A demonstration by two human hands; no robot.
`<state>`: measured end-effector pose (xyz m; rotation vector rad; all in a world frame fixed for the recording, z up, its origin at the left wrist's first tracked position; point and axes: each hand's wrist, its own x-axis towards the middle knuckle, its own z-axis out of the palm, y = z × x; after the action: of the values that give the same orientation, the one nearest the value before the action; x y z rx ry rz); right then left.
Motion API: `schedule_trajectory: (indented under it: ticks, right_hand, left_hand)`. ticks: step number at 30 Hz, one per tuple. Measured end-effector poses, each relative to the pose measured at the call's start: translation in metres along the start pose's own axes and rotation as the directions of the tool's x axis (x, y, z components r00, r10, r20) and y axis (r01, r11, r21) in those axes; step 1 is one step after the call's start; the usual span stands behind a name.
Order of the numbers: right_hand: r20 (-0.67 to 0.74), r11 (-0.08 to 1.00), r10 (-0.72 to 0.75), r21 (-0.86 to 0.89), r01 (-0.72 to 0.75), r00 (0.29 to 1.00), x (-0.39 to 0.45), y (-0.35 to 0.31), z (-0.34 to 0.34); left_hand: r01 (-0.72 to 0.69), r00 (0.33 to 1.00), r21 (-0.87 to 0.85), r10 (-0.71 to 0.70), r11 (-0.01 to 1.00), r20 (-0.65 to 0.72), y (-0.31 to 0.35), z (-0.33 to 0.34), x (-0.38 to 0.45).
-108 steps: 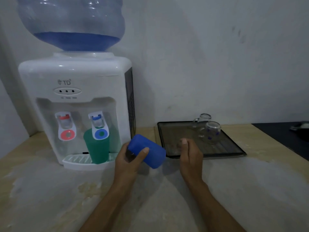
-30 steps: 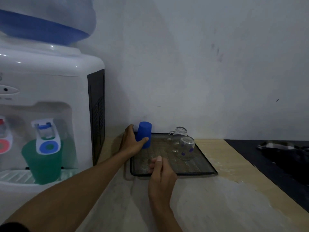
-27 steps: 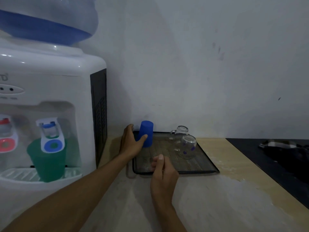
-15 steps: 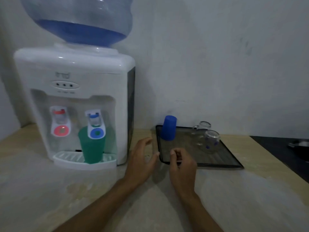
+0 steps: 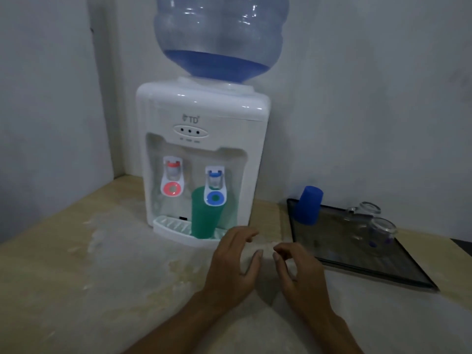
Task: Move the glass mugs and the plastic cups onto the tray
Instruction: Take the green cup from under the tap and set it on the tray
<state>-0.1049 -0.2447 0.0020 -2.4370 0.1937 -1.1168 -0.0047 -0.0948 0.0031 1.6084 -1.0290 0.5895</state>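
Observation:
A dark rectangular tray (image 5: 339, 264) lies on the counter at the right. A blue plastic cup (image 5: 307, 205) stands upside down on its far left corner. Two glass mugs, one behind (image 5: 365, 209) and one in front (image 5: 380, 235) with blue dots, sit upside down on the tray's right side. A green plastic cup (image 5: 204, 217) stands upside down on the dispenser's drip tray, under the blue tap. My left hand (image 5: 233, 264) hovers empty just right of the green cup, fingers spread. My right hand (image 5: 297, 270) hangs beside it with fingers loosely curled, holding nothing.
A white water dispenser (image 5: 201, 139) with a large blue bottle (image 5: 219, 34) stands against the wall. Its drip tray (image 5: 171, 227) juts forward. The pale counter (image 5: 89, 277) stretches to the left and front. A dark surface (image 5: 462, 247) begins at the far right.
My left hand set the blue cup on the tray, let go and drew back toward the green cup. My right hand pulled back from the tray's edge. The view swung left.

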Motion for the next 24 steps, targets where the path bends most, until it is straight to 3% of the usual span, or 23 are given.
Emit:
schedule_trajectory:
  ticks: [5, 9, 13, 16, 24]
  right_hand:
    - [-0.020, 1.000, -0.006, -0.017, 0.005, 1.000, 0.002, 0.005, -0.005]
    - [-0.033, 1.000, 0.002, -0.008, -0.003, 0.999, 0.004, 0.006, -0.006]
    - [-0.024, 1.000, 0.002, -0.003, -0.002, 1.000, 0.003, 0.005, -0.006]
    - [-0.013, 1.000, 0.023, 0.016, -0.023, 1.000, 0.002, 0.006, -0.005]
    - [0.004, 0.999, 0.040, 0.006, -0.040, 0.999, 0.002, 0.010, -0.004]
  left_hand:
    - [0.044, 0.945, 0.131, 0.001, 0.990, -0.326, -0.009, -0.011, 0.012]
    - [0.166, 0.899, 0.159, -0.083, 0.973, -0.431, -0.022, -0.018, 0.019]
    - [0.306, 0.867, 0.114, -0.227, 0.945, -0.444, -0.032, -0.020, 0.024]
    - [0.332, 0.872, 0.109, -0.261, 0.937, -0.415, -0.035, -0.021, 0.025]
    - [0.483, 0.809, -0.003, -0.447, 0.876, -0.382, -0.042, -0.020, 0.028]
